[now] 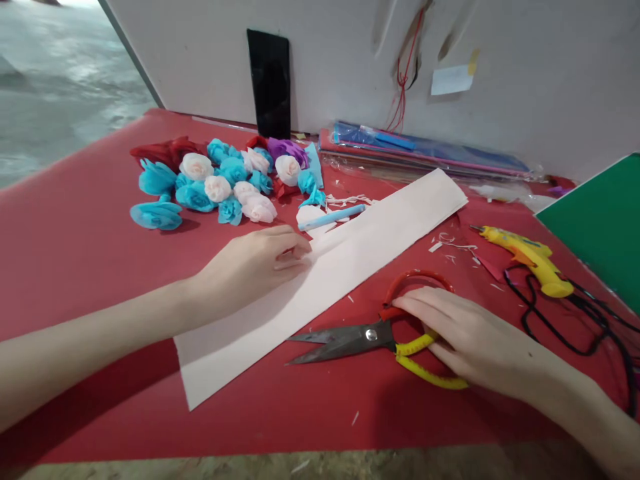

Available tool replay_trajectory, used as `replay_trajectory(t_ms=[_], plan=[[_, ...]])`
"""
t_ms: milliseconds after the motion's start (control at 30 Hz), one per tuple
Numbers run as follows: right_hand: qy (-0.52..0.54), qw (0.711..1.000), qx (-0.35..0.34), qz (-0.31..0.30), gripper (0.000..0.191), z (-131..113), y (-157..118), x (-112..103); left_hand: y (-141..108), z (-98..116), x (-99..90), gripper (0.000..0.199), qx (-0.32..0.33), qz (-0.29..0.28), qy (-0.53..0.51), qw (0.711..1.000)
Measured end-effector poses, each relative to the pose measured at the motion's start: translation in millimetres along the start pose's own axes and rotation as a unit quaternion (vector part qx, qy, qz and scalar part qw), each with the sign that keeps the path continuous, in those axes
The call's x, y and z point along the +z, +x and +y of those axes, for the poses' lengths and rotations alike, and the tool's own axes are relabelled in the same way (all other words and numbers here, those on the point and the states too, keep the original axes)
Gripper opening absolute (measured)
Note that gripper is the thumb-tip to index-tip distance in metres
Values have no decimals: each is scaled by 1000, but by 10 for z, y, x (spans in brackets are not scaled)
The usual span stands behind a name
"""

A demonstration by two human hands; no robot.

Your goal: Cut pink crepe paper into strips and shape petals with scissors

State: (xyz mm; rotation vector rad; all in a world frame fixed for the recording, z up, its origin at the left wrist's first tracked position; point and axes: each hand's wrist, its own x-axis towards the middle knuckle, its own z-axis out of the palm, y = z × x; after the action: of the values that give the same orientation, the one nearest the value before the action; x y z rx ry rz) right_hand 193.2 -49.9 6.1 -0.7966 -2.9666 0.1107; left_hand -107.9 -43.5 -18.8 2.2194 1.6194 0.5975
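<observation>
A long white paper strip (370, 247) lies slantwise across the red tabletop. My left hand (265, 260) is on its far edge, fingers curled with the tips at the paper. Below the strip is a pair of scissors (350, 340), blades slightly apart and pointing left, one handle red and the other yellow. My right hand (460, 327) has its fingers closed about the scissors' handles. Just beyond the strip a light blue pen (333, 217) rests on white paper scraps.
Blue, white, red and purple paper flowers (220, 180) are piled at the back left. A black phone (270, 83) leans on the wall. Wrapped paper packs (425, 147) lie behind. At right are a yellow glue gun (530, 257) with black cord and a green board (600, 220).
</observation>
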Motion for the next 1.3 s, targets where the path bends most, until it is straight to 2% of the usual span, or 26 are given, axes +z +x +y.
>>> replay_trajectory(t_ms=[167, 300, 500, 700, 867, 933, 1300], plan=[[0, 1000, 8, -13, 43, 45, -14, -14, 23, 44, -93, 20, -26, -10, -69, 997], [-5, 1000, -3, 11, 44, 125, -40, 19, 45, 87, -166, 25, -58, -22, -126, 990], [-34, 999, -25, 0, 41, 176, -30, -35, 143, -28, -85, 38, -118, -88, -205, 968], [-36, 999, -33, 14, 40, 134, -3, -80, 176, 9, -96, 21, -138, -125, -272, 944], [-39, 999, -21, 19, 34, 167, 2, -103, 143, 114, -190, 15, -194, -156, -346, 905], [-37, 999, -12, 15, 33, 199, -3, -113, 138, 133, -209, 14, -212, -163, -343, 900], [-10, 1000, -11, -1, 41, 315, -86, -136, 152, 53, -173, 13, -185, -169, -349, 903]])
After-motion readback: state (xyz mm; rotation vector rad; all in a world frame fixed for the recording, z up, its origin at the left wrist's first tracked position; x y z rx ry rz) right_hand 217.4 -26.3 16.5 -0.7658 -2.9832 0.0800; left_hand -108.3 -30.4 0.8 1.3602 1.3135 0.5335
